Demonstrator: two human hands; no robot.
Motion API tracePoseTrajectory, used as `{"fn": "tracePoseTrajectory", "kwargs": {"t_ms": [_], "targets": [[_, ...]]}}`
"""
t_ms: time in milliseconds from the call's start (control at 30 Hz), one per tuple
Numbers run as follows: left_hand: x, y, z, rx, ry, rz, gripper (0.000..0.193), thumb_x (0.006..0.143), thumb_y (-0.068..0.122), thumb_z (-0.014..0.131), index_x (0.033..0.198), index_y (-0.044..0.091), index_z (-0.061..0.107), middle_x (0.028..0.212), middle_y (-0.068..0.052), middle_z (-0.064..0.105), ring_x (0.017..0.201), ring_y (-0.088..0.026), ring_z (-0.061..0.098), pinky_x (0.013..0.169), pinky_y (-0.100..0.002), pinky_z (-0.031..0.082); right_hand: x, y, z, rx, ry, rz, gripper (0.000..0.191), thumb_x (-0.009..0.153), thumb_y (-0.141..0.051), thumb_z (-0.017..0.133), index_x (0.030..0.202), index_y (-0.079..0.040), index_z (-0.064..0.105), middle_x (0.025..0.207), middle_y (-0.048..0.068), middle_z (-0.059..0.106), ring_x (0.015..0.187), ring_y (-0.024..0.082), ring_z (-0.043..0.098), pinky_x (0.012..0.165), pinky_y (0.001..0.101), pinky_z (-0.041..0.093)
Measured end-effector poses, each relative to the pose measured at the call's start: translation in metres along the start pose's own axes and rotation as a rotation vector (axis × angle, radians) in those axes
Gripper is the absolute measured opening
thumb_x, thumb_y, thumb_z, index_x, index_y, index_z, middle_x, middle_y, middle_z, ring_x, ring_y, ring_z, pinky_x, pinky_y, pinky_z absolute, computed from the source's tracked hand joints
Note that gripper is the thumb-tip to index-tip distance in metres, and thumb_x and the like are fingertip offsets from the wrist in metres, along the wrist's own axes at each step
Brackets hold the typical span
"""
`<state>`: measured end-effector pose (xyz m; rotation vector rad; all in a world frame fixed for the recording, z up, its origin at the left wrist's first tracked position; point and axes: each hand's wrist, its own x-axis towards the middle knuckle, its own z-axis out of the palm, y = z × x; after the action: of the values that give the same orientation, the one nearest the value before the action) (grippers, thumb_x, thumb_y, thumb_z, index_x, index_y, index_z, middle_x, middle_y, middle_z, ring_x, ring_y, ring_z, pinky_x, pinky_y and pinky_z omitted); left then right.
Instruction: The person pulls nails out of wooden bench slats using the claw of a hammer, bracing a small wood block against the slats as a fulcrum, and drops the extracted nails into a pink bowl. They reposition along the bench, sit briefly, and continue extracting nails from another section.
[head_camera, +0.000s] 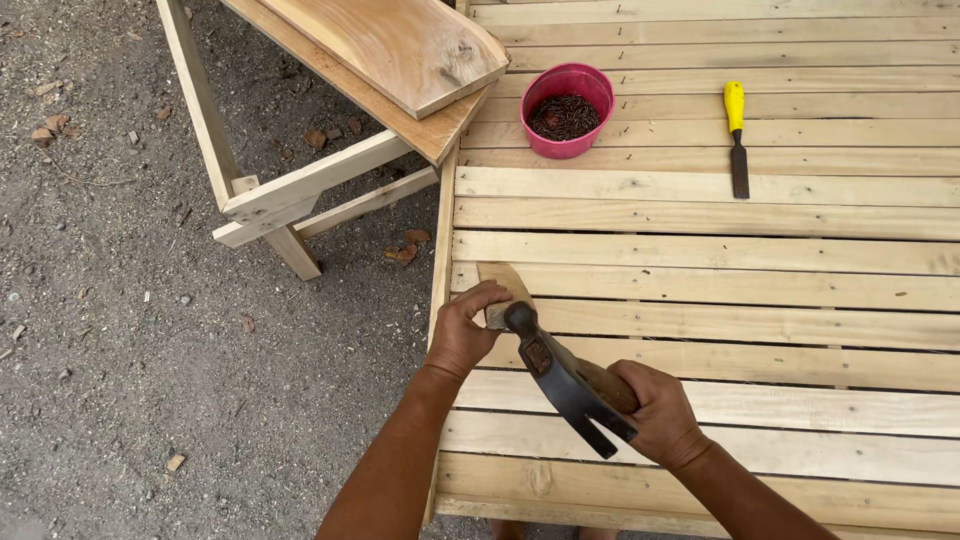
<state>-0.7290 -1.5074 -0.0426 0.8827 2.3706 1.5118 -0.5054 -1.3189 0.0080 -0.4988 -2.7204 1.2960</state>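
My right hand (660, 415) grips a dark claw hammer (562, 378) by its wooden handle, claw end towards me. The hammer's head rests against a small wooden wedge (500, 282) near the left edge of a slatted pale-wood panel (720, 300). My left hand (466, 328) pinches that wedge, holding it on a slat. Whether a nail is under the fingers cannot be seen.
A pink bowl (566, 110) of rusty nails stands on the slats at the back. A yellow-handled chisel (737, 135) lies to its right. A wooden bench frame (300, 190) with thick planks (400, 45) on it stands left of the panel on gravel ground (120, 350).
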Motion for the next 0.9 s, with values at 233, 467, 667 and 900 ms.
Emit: {"fn": "tracePoseTrajectory", "kwargs": {"t_ms": [233, 467, 667, 900], "targets": [[-0.012, -0.008, 0.002, -0.004, 0.005, -0.061, 0.047, 0.068, 0.004, 0.092, 0.110, 0.018, 0.078, 0.127, -0.006, 0.074, 0.134, -0.022, 0.060, 0.114, -0.031, 0.050, 0.003, -0.004, -0.003, -0.257, -0.109, -0.006, 0.024, 0.076, -0.018, 0.083, 0.086, -0.009, 0.063, 0.073, 0.005, 0.068, 0.065, 0.024, 0.068, 0.058, 0.0369, 0.054], [-0.013, -0.007, 0.003, -0.009, -0.011, -0.132, 0.047, 0.067, 0.000, 0.090, 0.109, 0.018, 0.078, 0.128, -0.005, 0.072, 0.137, -0.022, 0.056, 0.115, -0.032, 0.045, 0.002, -0.005, 0.004, -0.182, -0.084, -0.135, 0.021, 0.071, -0.011, 0.078, 0.086, -0.010, 0.064, 0.071, 0.005, 0.067, 0.060, 0.022, 0.068, 0.054, 0.0377, 0.054], [-0.016, -0.009, 0.004, -0.018, 0.015, -0.144, 0.046, 0.068, -0.001, 0.088, 0.109, 0.017, 0.079, 0.128, -0.005, 0.073, 0.136, -0.021, 0.057, 0.115, -0.032, 0.048, 0.006, 0.000, 0.010, -0.291, -0.121, 0.012, 0.024, 0.076, -0.019, 0.084, 0.085, -0.010, 0.064, 0.071, 0.006, 0.067, 0.062, 0.025, 0.067, 0.058, 0.0390, 0.055], [-0.019, -0.015, 0.004, -0.012, 0.021, -0.126, 0.044, 0.069, 0.004, 0.091, 0.110, 0.017, 0.079, 0.126, -0.005, 0.074, 0.134, -0.021, 0.059, 0.113, -0.032, 0.050, 0.005, 0.003, 0.014, -0.293, -0.127, 0.073, 0.019, 0.078, -0.016, 0.081, 0.085, -0.009, 0.065, 0.072, 0.006, 0.067, 0.062, 0.024, 0.067, 0.057, 0.0382, 0.055]]}}
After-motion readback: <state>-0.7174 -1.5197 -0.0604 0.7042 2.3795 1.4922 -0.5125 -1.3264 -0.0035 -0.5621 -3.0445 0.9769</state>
